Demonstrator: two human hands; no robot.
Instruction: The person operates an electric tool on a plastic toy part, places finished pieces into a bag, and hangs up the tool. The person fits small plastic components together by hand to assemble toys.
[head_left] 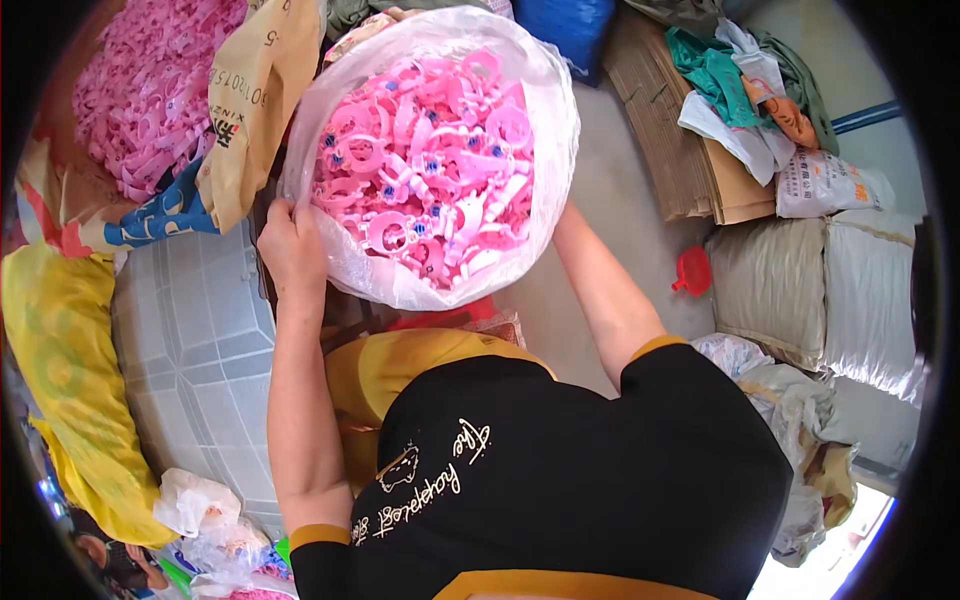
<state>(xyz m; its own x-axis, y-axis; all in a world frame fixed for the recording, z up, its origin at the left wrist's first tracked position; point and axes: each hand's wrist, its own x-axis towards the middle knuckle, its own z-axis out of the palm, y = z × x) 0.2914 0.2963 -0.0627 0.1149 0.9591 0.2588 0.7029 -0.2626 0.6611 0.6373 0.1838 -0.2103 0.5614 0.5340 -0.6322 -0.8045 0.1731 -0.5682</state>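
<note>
A white translucent plastic bag (556,160) stands open in front of my body, its rim folded outward. Many small pink plastic pieces (425,165) with ring shapes and blue dots fill it. My left hand (293,245) is closed on the near left edge of the bag, fingers gripping the plastic. On the other side, my right forearm (600,275) reaches up behind the bag's right edge, which hides the hand and its fingers.
At upper left, a larger heap of pink pieces (150,90) lies in a brown printed sack (255,110). Flattened cardboard (665,130) and bulky sacks (800,290) stand to the right. A red scoop-like object (693,271) lies on the floor. A yellow sack (75,390) is at left.
</note>
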